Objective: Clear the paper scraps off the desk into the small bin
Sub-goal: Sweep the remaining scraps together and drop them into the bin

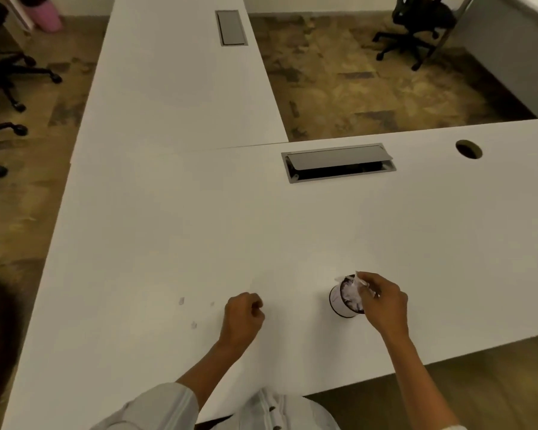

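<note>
Office room, brown patterned carpet (370, 88), white L-shaped desk (199, 228) filling most of the view. Gray cable hatch (339, 162) set in the desk near the far edge, its flap partly lifted; round cable hole (468, 149) to its right. Second hatch (231, 27) on the desk wing running away from the camera. Black office chair (416, 23) on the floor top right, chair bases with castors (7, 79) along the left edge, pink object (48, 13) top left.

Small bin (339, 301): white cylinder with dark rim, upright on the desk near the front edge, packed with white scraps. Right hand (382, 301) is over the bin's right side, fingers curled, pinching a white paper scrap (360, 280) just above the bin's mouth. Left hand (244, 316) rests on the desk well left of the bin, fingers curled into a loose fist; can't tell if anything is inside it.

Three loose paper scraps left on the desk, all left of the left hand: one (181, 301) farthest left, a tiny one (212, 304) nearer the hand, one (194, 324) closer to the front edge. All apart from each other and well apart from the bin.

Light striped sleeve (168, 405) at the bottom of the view.
</note>
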A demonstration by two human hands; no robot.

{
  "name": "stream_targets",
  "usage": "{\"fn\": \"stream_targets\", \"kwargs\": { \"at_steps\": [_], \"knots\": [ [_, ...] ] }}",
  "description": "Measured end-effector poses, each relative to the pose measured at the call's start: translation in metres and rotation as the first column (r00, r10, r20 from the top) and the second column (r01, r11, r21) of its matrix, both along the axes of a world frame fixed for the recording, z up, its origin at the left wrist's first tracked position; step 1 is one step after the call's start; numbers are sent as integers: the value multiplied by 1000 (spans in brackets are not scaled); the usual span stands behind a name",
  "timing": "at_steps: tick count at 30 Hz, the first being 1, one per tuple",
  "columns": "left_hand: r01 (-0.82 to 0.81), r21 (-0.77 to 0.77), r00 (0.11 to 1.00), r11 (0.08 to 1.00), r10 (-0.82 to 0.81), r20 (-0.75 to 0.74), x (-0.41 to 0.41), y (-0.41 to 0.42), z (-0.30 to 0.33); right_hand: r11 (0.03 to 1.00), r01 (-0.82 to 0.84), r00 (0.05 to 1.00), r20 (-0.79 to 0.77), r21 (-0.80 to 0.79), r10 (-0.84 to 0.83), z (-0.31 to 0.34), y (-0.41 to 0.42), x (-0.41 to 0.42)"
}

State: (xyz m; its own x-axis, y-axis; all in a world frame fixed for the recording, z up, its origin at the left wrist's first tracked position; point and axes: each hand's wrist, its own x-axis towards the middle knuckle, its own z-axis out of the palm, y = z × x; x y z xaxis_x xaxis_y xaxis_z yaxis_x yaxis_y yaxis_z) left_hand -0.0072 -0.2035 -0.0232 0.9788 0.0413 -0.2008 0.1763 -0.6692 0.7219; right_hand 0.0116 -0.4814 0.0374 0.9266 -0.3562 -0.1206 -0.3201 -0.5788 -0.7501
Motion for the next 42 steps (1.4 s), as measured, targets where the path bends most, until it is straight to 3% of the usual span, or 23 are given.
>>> {"fn": "stream_targets", "kwargs": {
  "at_steps": [7,12,16,21,25,28,32,35,37,42],
  "knots": [
    [144,-335,987,931,-112,112,39,-114,45,1000,-11,1000,-19,-10,11,2,-17,-4],
    [249,-426,968,870,-238,79,47,-147,46,999,18,1000,7,50,-18,-1,-30,-7],
    [207,-473,975,857,-223,23,43,-134,35,995,53,994,90,87,-61,1,-32,-9],
    [116,-293,993,949,-118,13,34,-71,12,993,2,982,185,114,-23,2,-10,-9],
    [27,-87,1000,996,-27,4,17,3,-8,979,-145,979,162,144,121,-13,32,-11],
    [27,101,996,994,-18,-90,5,65,-19,935,-330,944,50,132,326,-36,73,-16],
    [158,318,957,935,-66,-281,-12,136,-27,838,-534,803,-243,114,544,-78,125,-24],
    [194,299,929,934,-77,-362,-23,163,-32,794,-592,713,-369,137,596,-103,161,-27],
    [201,259,921,945,-92,-377,-27,167,-35,772,-626,698,-363,108,617,-112,182,-25],
    [225,294,957,929,-154,-246,-27,152,-44,730,-680,691,-275,65,668,-120,230,-8]
  ]
}}
